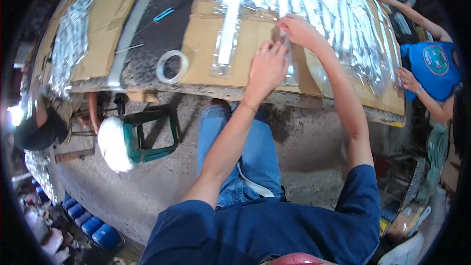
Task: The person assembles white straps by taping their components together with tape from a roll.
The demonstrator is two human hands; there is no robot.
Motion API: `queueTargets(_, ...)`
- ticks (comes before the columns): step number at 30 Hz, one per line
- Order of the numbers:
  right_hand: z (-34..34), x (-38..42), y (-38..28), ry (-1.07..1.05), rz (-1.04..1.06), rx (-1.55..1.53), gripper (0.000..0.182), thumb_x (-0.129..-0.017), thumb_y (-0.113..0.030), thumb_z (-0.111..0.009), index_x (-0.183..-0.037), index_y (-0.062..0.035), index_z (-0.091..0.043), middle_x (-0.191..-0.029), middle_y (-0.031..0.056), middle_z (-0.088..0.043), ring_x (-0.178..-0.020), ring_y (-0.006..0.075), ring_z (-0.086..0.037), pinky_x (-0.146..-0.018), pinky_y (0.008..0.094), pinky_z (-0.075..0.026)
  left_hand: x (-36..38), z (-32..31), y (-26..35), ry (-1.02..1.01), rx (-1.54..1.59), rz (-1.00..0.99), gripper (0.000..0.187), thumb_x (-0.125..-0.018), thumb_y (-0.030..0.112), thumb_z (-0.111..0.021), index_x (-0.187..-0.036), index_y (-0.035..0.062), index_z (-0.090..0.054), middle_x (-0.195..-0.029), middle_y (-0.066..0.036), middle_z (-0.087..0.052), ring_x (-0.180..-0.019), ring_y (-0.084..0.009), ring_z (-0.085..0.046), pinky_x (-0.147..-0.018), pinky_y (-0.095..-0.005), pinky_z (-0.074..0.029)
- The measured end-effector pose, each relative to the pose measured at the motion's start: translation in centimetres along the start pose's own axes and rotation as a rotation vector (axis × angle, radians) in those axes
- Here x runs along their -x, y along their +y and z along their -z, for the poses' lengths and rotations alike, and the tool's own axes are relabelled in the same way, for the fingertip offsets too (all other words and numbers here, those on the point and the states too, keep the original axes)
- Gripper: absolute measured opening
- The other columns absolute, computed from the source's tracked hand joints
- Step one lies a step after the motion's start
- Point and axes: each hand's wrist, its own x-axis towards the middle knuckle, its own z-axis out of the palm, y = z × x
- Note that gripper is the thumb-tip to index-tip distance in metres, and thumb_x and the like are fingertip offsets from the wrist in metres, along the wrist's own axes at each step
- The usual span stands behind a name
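My left hand [269, 67] is over the cardboard [203, 44] near the table's front edge, its fingers curled and pressed at a clear plastic sleeve [290, 74]. Just beyond it, my right hand [300, 30] pinches the upper part of the same sleeve, its fingertips closed together. What lies inside at the fingers is partly hidden by my hands. To the left, a long white strip in clear plastic [228, 39] lies on the cardboard. Behind and to the right spreads a pile of similar shiny packaged strips [343, 24].
A roll of tape [171, 67] and a blue cutter [163, 14] lie left of the cardboard. More packaged strips [73, 39] are at far left. A green stool [147, 135] stands below the table. A person in blue [431, 64] works at right; another person [41, 127] is at left.
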Motion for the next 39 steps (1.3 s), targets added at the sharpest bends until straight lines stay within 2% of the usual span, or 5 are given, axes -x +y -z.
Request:
queueTargets(4, 0.8, 0.4, -3.3, 0.201, -0.079, 0.018, 0.023, -0.082, -0.001, -0.058, -0.104, -0.0054, -0.059, -0.104, 0.0133, -0.056, -0.093, 0.0355, -0.058, -0.079, 0.0433, -0.048, 1.2, 4.2, 0.0, 0.122, 0.413, 0.053, 0.029, -0.088, 0.016, -0.059, -0.114, 0.0038, -0.056, -0.123, -0.02, -0.055, -0.116, -0.0354, -0.052, -0.101, -0.0406, -0.042)
queueTargets(11, -3.2, -6.0, -17.3, 0.146, 0.024, -0.344, 0.023, -0.083, -0.011, -0.062, -0.106, -0.0056, -0.062, -0.11, 0.012, -0.057, -0.1, 0.0302, -0.059, -0.085, 0.0397, -0.048, 8.0, 15.3, -7.2, 0.431, -0.292, 0.223, 0.023, -0.078, 0.02, -0.068, -0.092, 0.0021, -0.061, -0.098, -0.013, -0.061, -0.1, -0.0307, -0.055, -0.084, -0.0412, -0.042)
queueTargets(26, 0.5, -3.3, -24.3, -0.077, -0.066, -0.689, 0.018, -0.08, -0.011, -0.064, -0.093, 0.0011, -0.068, -0.079, 0.0153, -0.069, -0.072, 0.0285, -0.066, -0.069, 0.0355, -0.051, 12.5, 23.8, -4.8, 0.122, -0.263, 0.213, 0.02, -0.077, 0.023, -0.064, -0.077, 0.0039, -0.066, -0.073, -0.016, -0.066, -0.073, -0.0299, -0.062, -0.078, -0.0382, -0.041)
queueTargets(31, -3.3, 5.1, -24.8, -0.345, -0.168, -0.763, 0.014, -0.082, -0.009, -0.064, -0.09, 0.002, -0.066, -0.073, 0.0079, -0.066, -0.068, 0.0098, -0.058, -0.067, 0.0271, -0.047, 17.3, 21.6, -2.5, -0.288, -0.241, 0.213, 0.028, -0.08, 0.031, -0.061, -0.079, 0.0045, -0.069, -0.07, -0.018, -0.064, -0.069, -0.0334, -0.059, -0.074, -0.0398, -0.039)
queueTargets(39, -13.9, 14.7, -28.3, -0.095, -0.51, -0.969, 0.015, -0.085, -0.012, -0.065, -0.089, 0.0014, -0.068, -0.071, 0.0076, -0.067, -0.066, 0.0101, -0.061, -0.06, 0.0272, -0.049, 21.7, 16.0, -3.2, -0.465, -0.348, 0.197, 0.042, -0.085, 0.042, -0.058, -0.07, 0.0047, -0.071, -0.065, -0.02, -0.063, -0.066, -0.0343, -0.061, -0.074, -0.0422, -0.041)
